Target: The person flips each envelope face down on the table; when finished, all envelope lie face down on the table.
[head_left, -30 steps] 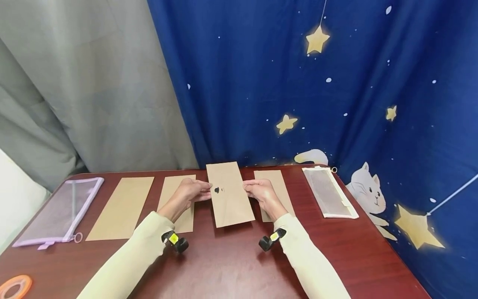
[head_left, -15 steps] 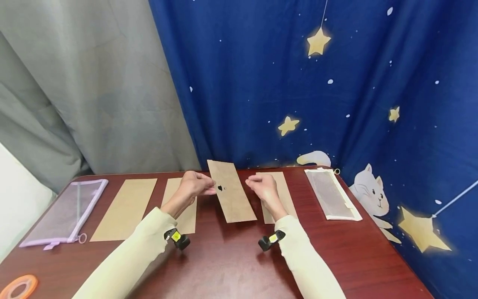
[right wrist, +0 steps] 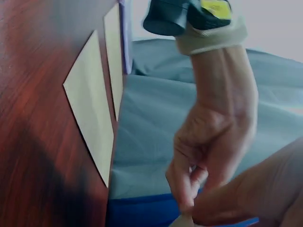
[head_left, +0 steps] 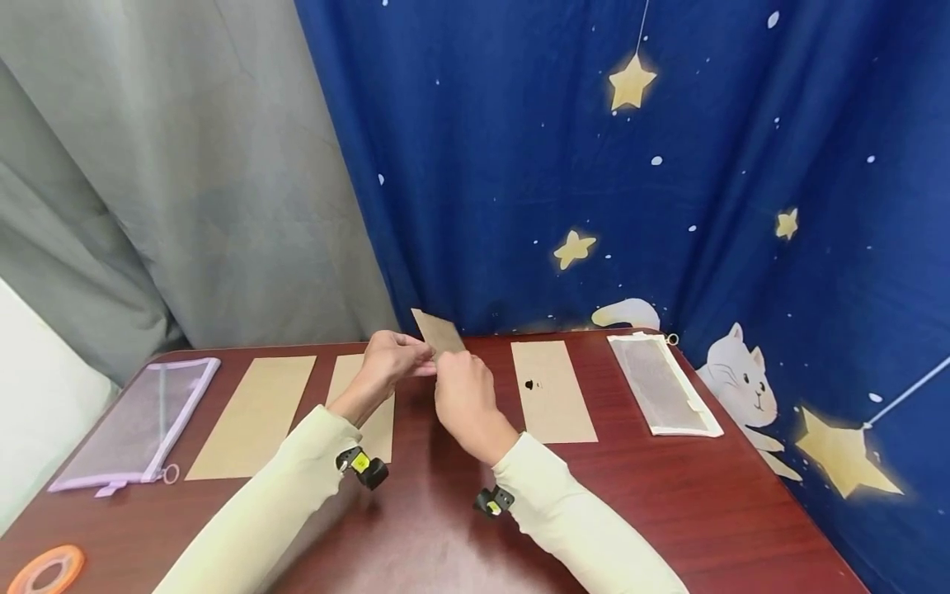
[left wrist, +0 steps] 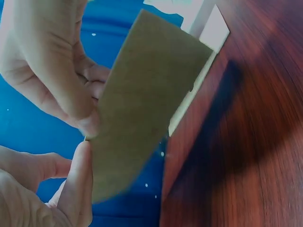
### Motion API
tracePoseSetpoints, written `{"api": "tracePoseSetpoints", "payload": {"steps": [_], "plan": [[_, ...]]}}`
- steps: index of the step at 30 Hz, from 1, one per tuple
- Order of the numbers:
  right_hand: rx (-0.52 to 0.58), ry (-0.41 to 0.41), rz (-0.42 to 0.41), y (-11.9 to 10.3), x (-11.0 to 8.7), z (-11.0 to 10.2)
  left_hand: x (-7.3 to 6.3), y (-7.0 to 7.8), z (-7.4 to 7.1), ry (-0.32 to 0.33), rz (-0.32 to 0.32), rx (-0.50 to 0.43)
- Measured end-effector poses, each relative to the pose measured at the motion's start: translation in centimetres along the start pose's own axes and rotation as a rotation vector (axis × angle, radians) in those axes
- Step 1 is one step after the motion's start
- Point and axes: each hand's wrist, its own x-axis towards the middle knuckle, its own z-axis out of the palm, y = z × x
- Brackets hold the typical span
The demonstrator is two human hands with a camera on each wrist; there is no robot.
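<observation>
Between my hands a brown kraft paper rectangle (head_left: 439, 332) is held tilted above the table, its lower part hidden behind the right hand in the head view. My left hand (head_left: 395, 360) pinches the rectangle at its edge. Crossed over to the same side, my right hand (head_left: 467, 404) grips that edge too. In the left wrist view the right thumb lies along the edge of the plain paper face (left wrist: 147, 75), just above the left fingertips (left wrist: 81, 165). To the right lies a similar rectangle (head_left: 560, 404) with a small black mark.
On the left lie two more brown rectangles, one far out (head_left: 256, 421) and one (head_left: 380, 437) partly under my left arm. A lilac mesh zip pouch (head_left: 134, 429) and an orange ring (head_left: 48, 571) are further left. A white mesh zip pouch (head_left: 660, 388) lies at the right edge.
My right hand has let go of the paper's right side, crossed leftward and taken its left edge. The paper has turned, so its marked face no longer shows in the head view.
</observation>
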Motion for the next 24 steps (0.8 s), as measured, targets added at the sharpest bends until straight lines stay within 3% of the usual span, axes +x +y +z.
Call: {"api": "tracePoseSetpoints", "payload": {"steps": [4,9,12,16,18,20,24], "plan": [[-0.085,0.058,0.009,-0.3,0.1,0.3,-0.4,0.3,0.2,0.019,0.028,-0.004],[0.053,0.139,0.064,0.4,0.7,-0.4,-1.3,0.3,0.5,0.027,0.071,-0.05],[0.132,0.169,0.08,0.9,1.0,-1.3,-1.2,-0.9,0.7,-0.011,0.008,-0.102],[0.229,0.173,0.114,0.8,1.5,-2.4,-0.4,-3.1,0.8,-0.137,-0.187,-0.22],[0.277,0.163,0.129,0.8,1.6,-2.8,0.0,-3.9,1.0,-0.191,-0.246,-0.282],[0.31,0.142,0.141,0.8,1.7,-3.2,0.2,-4.3,1.1,-0.203,-0.265,-0.316],[0.336,0.107,0.171,1.4,1.7,-3.5,0.3,-4.5,1.3,-0.161,-0.233,-0.295]]}}
